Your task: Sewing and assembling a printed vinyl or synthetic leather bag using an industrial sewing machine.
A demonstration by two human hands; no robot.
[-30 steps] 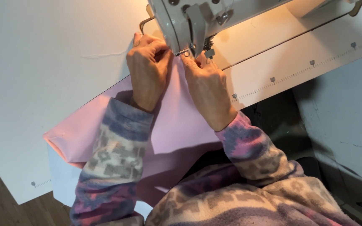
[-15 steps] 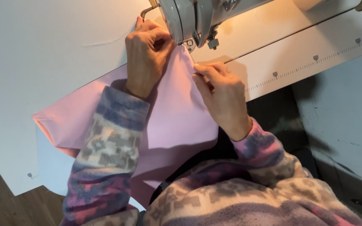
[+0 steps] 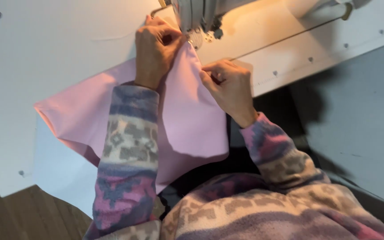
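— Where's the pink cloth lying?

— Spread over the white tabletop, with its near edge hanging off the front toward the person's lap. Its far end runs up to the foot of the sewing machine at the top of the view.

— And the left hand?

— It's closed over the cloth just beside the machine's foot, fingers curled down and bunching the fabric under them.

— The right hand?

— A bit nearer the person, at the cloth's right edge. Thumb and fingertips are pinched together on that edge, holding a fold of it.

— Are the two hands touching?

— No, apart, with a raised ridge of cloth running between them.

— Anything else around?

— Patterned fleece sleeves in purple, pink and grey, a lit patch of tabletop to the right of the machine, and wooden floor at the lower left.
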